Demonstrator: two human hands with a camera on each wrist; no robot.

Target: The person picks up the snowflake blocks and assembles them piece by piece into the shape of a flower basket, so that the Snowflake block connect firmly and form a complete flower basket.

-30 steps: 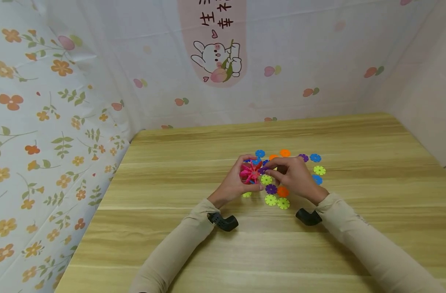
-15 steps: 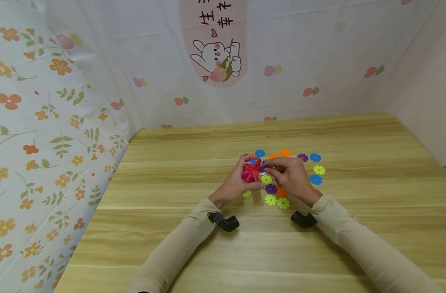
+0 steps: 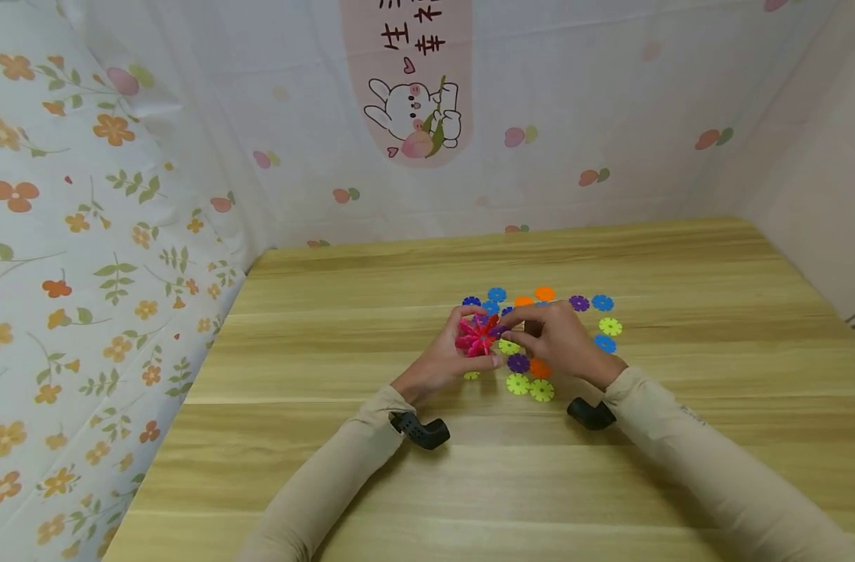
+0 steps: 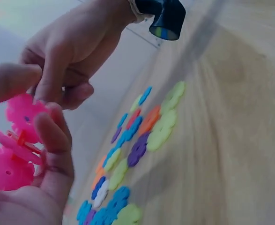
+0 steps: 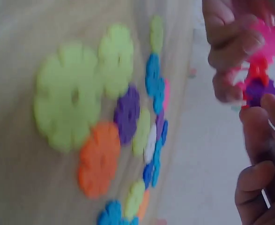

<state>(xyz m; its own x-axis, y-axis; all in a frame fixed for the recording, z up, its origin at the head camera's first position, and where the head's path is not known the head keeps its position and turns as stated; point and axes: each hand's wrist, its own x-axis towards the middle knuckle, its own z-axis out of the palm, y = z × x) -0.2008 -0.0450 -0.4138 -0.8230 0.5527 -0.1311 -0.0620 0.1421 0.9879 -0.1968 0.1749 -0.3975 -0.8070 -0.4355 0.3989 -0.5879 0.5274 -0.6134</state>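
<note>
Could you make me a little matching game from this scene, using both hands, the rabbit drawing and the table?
Column one:
1. Left hand
2. Right hand
3. Rabbit drawing
4. Table

Column two:
A. Has a wood-grain top
B. Pinches a purple piece
C. Holds a pink-and-red cluster
D. Is on the pale backdrop

Pairs: 1-C; 2-B; 3-D; 4-A

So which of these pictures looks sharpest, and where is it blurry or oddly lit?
Head view: sharpest, with a soft shadow along the left sleeve on the table; left wrist view: bluish and soft, the pink pieces lacking crisp edges, a broad shadow across the table; right wrist view: hazy, the nearest yellow-green disc plainly blurred.
</note>
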